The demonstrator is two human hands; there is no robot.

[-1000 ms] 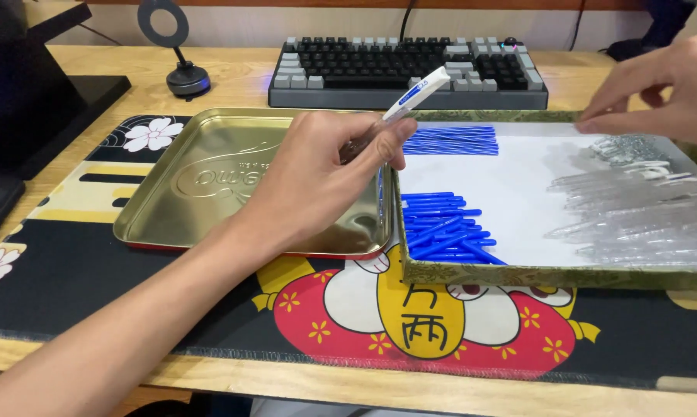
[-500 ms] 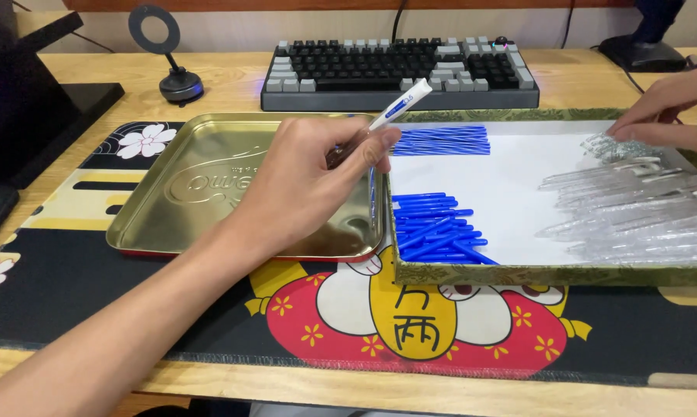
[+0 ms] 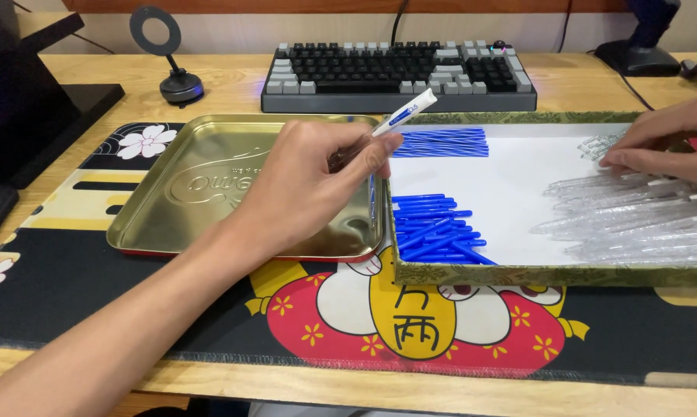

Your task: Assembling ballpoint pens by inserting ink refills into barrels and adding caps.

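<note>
A white pen (image 3: 405, 114) with a blue band is pinched between the fingers of the left hand (image 3: 317, 181), its tip pointing up and to the right, above the edge where the two trays meet. The right hand (image 3: 661, 143) is laid flat, fingers narrow and together, on a pile of clear pen tubes (image 3: 634, 216); nothing is seen to be gripped by it. Two groups of blue pen parts (image 3: 433, 232) are found in the white-lined tray (image 3: 518, 274), one at the far edge and one near the left hand. One empty golden metal tray (image 3: 202, 193) is placed just beside it on the left. Both trays rest on a patterned mat (image 3: 410, 324) on the desk (image 3: 232, 81). Behind them, one keyboard (image 3: 399, 71) and one small ring stand (image 3: 171, 54) are seen.
</note>
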